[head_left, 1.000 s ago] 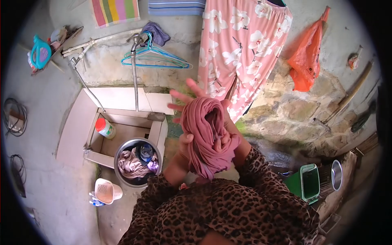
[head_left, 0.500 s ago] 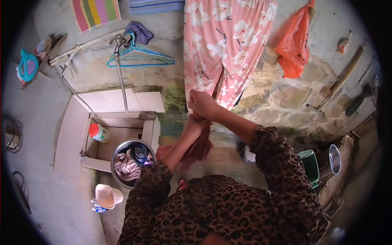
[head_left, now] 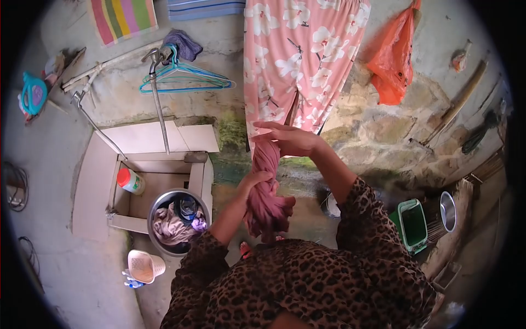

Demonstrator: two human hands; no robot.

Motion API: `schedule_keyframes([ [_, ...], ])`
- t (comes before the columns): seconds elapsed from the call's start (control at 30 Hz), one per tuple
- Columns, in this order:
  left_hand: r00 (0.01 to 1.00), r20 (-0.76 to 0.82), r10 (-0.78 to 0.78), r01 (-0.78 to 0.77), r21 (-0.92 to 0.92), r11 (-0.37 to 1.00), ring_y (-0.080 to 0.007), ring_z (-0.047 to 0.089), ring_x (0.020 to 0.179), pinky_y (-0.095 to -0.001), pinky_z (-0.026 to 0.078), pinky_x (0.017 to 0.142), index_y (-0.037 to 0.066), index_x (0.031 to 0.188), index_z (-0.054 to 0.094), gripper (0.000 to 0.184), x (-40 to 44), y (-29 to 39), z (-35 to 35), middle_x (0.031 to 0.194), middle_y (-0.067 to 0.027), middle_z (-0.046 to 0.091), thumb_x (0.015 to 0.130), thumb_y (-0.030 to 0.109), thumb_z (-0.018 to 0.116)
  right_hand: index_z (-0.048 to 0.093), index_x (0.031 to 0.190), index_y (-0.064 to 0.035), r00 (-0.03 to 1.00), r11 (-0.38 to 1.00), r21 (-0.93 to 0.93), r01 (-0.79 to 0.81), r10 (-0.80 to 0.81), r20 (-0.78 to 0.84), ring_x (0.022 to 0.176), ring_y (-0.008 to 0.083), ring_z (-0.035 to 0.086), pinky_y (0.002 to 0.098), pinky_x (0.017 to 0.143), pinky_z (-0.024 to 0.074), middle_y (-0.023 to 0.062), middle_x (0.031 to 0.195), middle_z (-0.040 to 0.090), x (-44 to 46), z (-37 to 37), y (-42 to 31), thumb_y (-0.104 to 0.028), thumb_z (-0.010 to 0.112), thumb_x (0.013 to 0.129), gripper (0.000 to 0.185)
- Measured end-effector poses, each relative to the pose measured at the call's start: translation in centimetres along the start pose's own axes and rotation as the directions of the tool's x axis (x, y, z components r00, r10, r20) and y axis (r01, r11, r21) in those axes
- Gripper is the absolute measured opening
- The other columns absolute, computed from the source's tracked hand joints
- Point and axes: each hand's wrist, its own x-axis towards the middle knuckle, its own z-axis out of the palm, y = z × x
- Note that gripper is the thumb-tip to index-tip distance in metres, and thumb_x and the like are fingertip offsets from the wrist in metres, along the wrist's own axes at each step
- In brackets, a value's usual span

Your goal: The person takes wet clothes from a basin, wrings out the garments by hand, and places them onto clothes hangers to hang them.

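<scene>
A wet-looking mauve cloth (head_left: 268, 205), twisted into a rope at its upper part, hangs in front of me; its exact kind is not clear. My left hand (head_left: 256, 183) is closed round its middle. Above it, my right hand (head_left: 296, 141) has its fingers stretched out and apart at the cloth's top end, touching or just off it. Just behind the hands hang pink floral trousers (head_left: 304, 60). Down to the left, a metal basin (head_left: 152, 233) holds bunched garments (head_left: 170, 225).
Left of me is a tiled sink (head_left: 131, 221) with a red-lidded jar (head_left: 131, 181) and a tap (head_left: 153, 57). Blue hangers (head_left: 186, 85) and an orange bag (head_left: 392, 66) hang on the wall. A basket (head_left: 147, 266) stands low left, a green bin (head_left: 413, 225) at right.
My right hand has gone from a closed grip to spread fingers. The twisted cloth now shows upright between my hands, and my left hand sits slightly lower.
</scene>
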Motion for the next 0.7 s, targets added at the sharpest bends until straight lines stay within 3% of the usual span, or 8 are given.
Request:
schedule_keyframes([
  [0.03, 0.985, 0.129, -0.112, 0.138, -0.214, 0.967, -0.0172, 0.053, 0.058, -0.0299, 0.045, 0.058, 0.001, 0.109, 0.046, 0.042, -1.1, 0.9, 1.2, 0.075, -0.0096, 0.055, 0.081, 0.028, 0.063, 0.024, 0.145, -0.0103, 0.99, 0.994, -0.028, 0.103, -0.1, 0.097, 0.126, 0.0284, 0.041, 0.041, 0.101, 0.0375, 0.0179, 0.14, 0.037, 0.2, -0.6, 0.2, -0.052, 0.07, 0.076, 0.092],
  [0.1, 0.94, 0.338, 0.046, 0.08, -0.35, 0.933, -0.0144, 0.048, 0.056, -0.0286, 0.041, 0.055, 0.005, 0.112, 0.043, 0.046, -2.9, 2.0, 5.2, 0.073, -0.0072, 0.053, 0.083, 0.037, 0.059, 0.011, 0.149, -0.0139, 0.911, 0.947, -0.049, 0.317, -0.29, 0.293, 0.132, 0.034, 0.035, 0.0455, 0.104, 0.0349, 0.0211, 0.146, 0.029, 1.0, -2.0, 1.0, -0.044, 0.072, 0.078, 0.099],
  [0.27, 0.557, 0.756, 0.344, 0.454, -0.624, 0.636, -0.013, 0.049, 0.053, -0.0288, 0.041, 0.056, 0.008, 0.124, 0.033, 0.06, -2.0, 0.7, 10.6, 0.072, -0.0035, 0.049, 0.084, 0.045, 0.059, 0.019, 0.148, -0.0119, 0.61, 0.733, 0.448, 0.512, -0.677, 0.41, 0.125, 0.0438, 0.039, 0.0558, 0.098, 0.0381, 0.0234, 0.138, 0.037, 1.5, 8.4, -4.7, -0.042, 0.075, 0.074, 0.098],
  [0.33, 0.549, 0.762, 0.343, 0.336, -0.577, 0.744, -0.0129, 0.051, 0.055, -0.0281, 0.043, 0.06, 0.008, 0.127, 0.031, 0.064, -2.2, 0.7, 11.4, 0.074, -0.0035, 0.049, 0.084, 0.044, 0.061, 0.027, 0.145, -0.0121, 0.295, 0.618, 0.608, 0.498, -0.781, 0.551, 0.12, 0.0416, 0.045, 0.0581, 0.096, 0.0394, 0.0225, 0.129, 0.047, 3.4, 9.7, -5.4, -0.036, 0.07, 0.081, 0.081],
  [0.4, 0.566, 0.761, 0.317, 0.288, -0.543, 0.789, -0.0129, 0.051, 0.056, -0.0277, 0.044, 0.061, 0.008, 0.128, 0.031, 0.065, -3.1, 1.8, 12.3, 0.074, -0.0033, 0.049, 0.083, 0.043, 0.062, 0.034, 0.142, -0.0141, -0.202, 0.555, 0.737, 0.385, -0.729, 0.655, 0.114, 0.0356, 0.052, 0.0605, 0.095, 0.0401, 0.0197, 0.119, 0.056, 6.1, 9.5, -6.0, -0.031, 0.063, 0.089, 0.063],
  [0.53, 0.616, 0.732, 0.292, 0.187, -0.496, 0.848, -0.0129, 0.052, 0.057, -0.0269, 0.045, 0.063, 0.007, 0.13, 0.03, 0.068, -5.8, 2.9, 12.9, 0.073, -0.0029, 0.048, 0.082, 0.04, 0.065, 0.049, 0.126, -0.0057, 0.603, 0.737, 0.436, 0.516, -0.674, 0.427, 0.088, 0.0234, 0.059, 0.0547, 0.082, 0.0501, 0.0088, 0.078, 0.059, -0.8, 9.5, -6.3, -0.02, 0.051, 0.095, 0.034],
  [0.57, 0.738, 0.638, 0.218, 0.055, -0.38, 0.923, -0.0132, 0.053, 0.059, -0.0274, 0.045, 0.064, 0.005, 0.129, 0.031, 0.068, -6.3, 3.4, 12.7, 0.074, -0.004, 0.05, 0.081, 0.035, 0.067, 0.054, 0.115, -0.0011, 0.738, 0.776, 0.362, 0.516, -0.618, 0.273, 0.074, 0.0208, 0.059, 0.0498, 0.073, 0.053, 0.0057, 0.067, 0.054, -1.8, 10.4, -6.4, -0.016, 0.048, 0.095, 0.025],
  [0.7, 0.967, 0.253, 0.02, -0.067, 0.182, 0.981, -0.0146, 0.055, 0.061, -0.0295, 0.046, 0.066, 0.002, 0.123, 0.037, 0.058, -6.9, 5.5, 12.6, 0.078, -0.0076, 0.054, 0.08, 0.026, 0.069, 0.058, 0.104, 0.0027, 0.949, 0.95, 0.058, 0.306, -0.309, 0.059, 0.062, 0.016, 0.056, 0.0349, 0.066, 0.0524, 0.0066, 0.067, 0.056, -3.1, 10.5, -7.3, -0.015, 0.056, 0.092, 0.021],
])
